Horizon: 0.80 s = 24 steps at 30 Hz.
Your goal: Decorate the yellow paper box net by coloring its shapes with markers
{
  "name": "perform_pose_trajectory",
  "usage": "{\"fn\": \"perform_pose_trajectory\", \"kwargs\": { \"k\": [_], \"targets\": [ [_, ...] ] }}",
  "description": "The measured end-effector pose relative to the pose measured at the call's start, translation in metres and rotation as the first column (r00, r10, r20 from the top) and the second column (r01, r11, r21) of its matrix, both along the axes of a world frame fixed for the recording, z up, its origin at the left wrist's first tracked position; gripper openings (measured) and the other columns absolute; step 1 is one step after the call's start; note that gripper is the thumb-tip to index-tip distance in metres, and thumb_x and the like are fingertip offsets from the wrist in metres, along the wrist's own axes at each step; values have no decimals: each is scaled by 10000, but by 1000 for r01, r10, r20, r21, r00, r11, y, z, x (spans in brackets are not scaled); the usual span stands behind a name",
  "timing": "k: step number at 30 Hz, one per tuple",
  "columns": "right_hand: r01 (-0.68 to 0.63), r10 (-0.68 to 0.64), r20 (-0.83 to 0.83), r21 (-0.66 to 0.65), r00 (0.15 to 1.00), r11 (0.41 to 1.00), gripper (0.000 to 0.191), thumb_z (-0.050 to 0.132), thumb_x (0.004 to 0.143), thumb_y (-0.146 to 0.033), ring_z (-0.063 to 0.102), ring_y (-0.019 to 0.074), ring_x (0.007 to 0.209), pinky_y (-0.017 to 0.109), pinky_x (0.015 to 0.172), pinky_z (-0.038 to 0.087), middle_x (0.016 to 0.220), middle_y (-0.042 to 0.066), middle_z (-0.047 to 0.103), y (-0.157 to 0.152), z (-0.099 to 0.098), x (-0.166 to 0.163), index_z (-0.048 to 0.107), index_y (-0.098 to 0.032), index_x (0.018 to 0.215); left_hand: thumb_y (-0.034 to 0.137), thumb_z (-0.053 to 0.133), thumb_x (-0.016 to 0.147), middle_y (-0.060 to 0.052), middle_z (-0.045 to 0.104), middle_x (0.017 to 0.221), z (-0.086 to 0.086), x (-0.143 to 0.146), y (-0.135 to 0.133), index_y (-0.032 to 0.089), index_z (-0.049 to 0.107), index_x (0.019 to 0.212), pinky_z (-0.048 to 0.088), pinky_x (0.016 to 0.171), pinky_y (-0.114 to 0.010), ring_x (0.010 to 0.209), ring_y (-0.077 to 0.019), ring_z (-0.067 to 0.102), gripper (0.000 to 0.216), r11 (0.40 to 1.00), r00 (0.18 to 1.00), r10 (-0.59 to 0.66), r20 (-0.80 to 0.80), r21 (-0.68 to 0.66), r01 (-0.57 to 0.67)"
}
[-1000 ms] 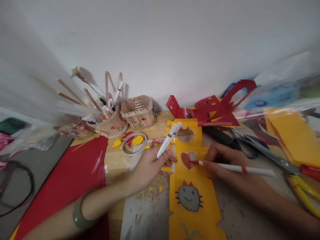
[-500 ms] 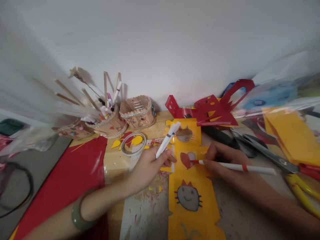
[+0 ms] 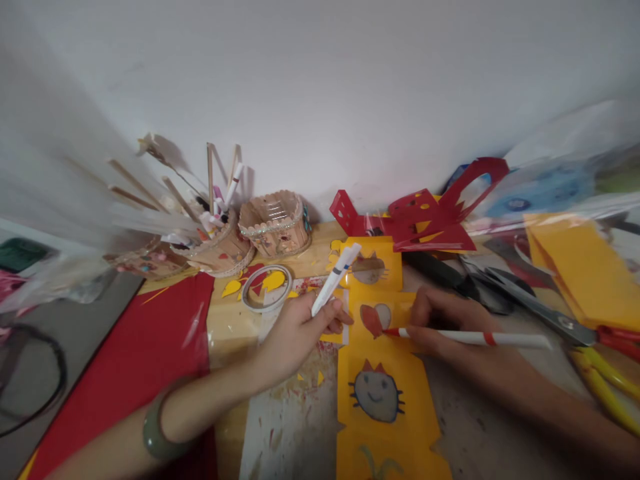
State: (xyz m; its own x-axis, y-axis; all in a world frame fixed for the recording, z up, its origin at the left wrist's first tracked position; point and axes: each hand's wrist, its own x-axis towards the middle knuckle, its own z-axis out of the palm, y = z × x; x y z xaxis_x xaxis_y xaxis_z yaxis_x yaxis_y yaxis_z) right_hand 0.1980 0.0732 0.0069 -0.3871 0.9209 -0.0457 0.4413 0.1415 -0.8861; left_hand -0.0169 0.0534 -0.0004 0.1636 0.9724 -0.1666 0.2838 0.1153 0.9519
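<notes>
A yellow paper strip [image 3: 360, 353] lies across the work surface, with a cat face [image 3: 376, 395] in grey and blue on it. Above that face is a heart [image 3: 373, 320], its left part red and its right part grey. My right hand [image 3: 440, 320] grips a red marker [image 3: 465, 338], whose tip touches the paper at the heart's lower edge. My left hand [image 3: 305, 330] is closed around a white marker [image 3: 335, 280] with a blue band, tilted upward; its fingertips rest at the strip's left edge. A green bangle [image 3: 155, 427] circles the left wrist.
A tape roll [image 3: 267, 308] lies left of the strip, before a wooden-stick basket [image 3: 275, 230] and a basket of pens [image 3: 225, 250]. Red paper [image 3: 130, 380] covers the left side. Red cut-outs [image 3: 430, 223] stand behind; scissors [image 3: 545, 310] lie right.
The red marker's tip has moved slightly down along the heart, and a bit more red shows there. My left hand has stayed in place.
</notes>
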Motion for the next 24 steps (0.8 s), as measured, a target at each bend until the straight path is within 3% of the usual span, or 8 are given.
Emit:
{"fn": "perform_pose_trajectory", "kwargs": {
  "k": [14,19,24],
  "targets": [
    [97,-99,32,52,995,994,243,528,794,-397,435,121,518,234,437,324,592,-19,530,3,-8,-1,475,-217,639,387,454,874,-54,671,751,0,0,1,130,645,778,482,637,-235,661,-126,602,334,1000,1000,2,-27,19,-1],
    [121,-123,78,39,989,992,274,535,777,-443,401,119,502,237,424,300,567,-24,500,3,-8,-2,469,-217,638,390,461,870,-53,666,743,-1,0,0,126,645,778,482,632,-231,655,-123,594,334,1000,1000,2,-21,15,-2],
    [90,-94,78,49,993,995,258,529,774,-378,396,113,504,233,432,296,543,-32,474,2,-6,0,438,-212,598,396,465,868,-56,668,768,-1,-1,-1,126,646,789,483,646,-235,667,-126,591,334,1000,1000,5,-5,10,-5]
  ]
}}
